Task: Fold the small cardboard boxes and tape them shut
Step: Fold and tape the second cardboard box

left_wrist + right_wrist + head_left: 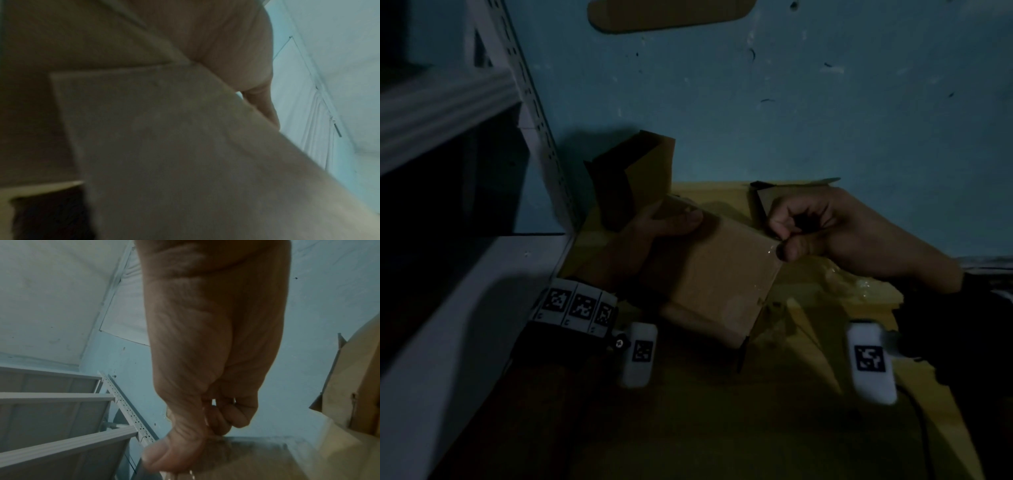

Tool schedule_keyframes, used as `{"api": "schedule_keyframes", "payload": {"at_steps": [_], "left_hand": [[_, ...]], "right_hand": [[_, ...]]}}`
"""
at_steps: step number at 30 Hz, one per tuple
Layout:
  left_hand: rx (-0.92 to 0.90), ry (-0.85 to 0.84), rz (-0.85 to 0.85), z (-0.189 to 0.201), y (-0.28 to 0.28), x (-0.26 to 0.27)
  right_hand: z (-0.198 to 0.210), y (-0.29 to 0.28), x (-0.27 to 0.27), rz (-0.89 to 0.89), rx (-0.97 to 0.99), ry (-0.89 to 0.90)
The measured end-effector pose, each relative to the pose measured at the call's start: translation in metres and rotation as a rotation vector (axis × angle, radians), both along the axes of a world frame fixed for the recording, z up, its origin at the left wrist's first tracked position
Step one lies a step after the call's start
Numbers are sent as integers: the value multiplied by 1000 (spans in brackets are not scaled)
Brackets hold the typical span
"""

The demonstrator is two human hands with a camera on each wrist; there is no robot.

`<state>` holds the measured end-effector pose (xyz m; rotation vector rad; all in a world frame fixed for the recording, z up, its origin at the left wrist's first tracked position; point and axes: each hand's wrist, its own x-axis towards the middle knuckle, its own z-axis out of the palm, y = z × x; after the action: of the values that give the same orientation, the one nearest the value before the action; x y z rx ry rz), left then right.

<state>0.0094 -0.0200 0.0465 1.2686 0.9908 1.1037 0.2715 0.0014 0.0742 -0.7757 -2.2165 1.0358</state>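
R fingers (pixel 782 224) pinch tape; box (pixel 709 274) dim.

The head view is very dim and murky, with deep shadow swallowing the lower part and the white shelf (pixel 448 113) at the left, whose straight lines bow near the edge. A faint sheen glints on the cardboard box (pixel 715 274). Both wrist views are brighter but soft, with close skin and cardboard out of focus.
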Motion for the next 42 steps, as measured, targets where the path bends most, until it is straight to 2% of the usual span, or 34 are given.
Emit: {"api": "schedule_keyframes", "payload": {"at_steps": [4,11,16,20,26,37,42], "left_hand": [[-14,-13,8,-2,2,-3],[37,-12,64,4,0,-4],[18,4,75,2,3,-6],[16,-20,72,1,1,-3],[-24,-38,46,2,-1,-3],[-81,-101,21,2,-5,-3],[-40,-119,61,6,-5,-1]], "right_hand": [[-4,0,-4,-31,39,29],[-5,0,-9,-257,137,158],[-7,-2,-11,-259,103,226],[-11,0,-13,-316,165,248],[-10,2,-11,-228,201,167],[-5,0,-11,-127,124,74],[-2,-3,-12,-238,189,164]]}}
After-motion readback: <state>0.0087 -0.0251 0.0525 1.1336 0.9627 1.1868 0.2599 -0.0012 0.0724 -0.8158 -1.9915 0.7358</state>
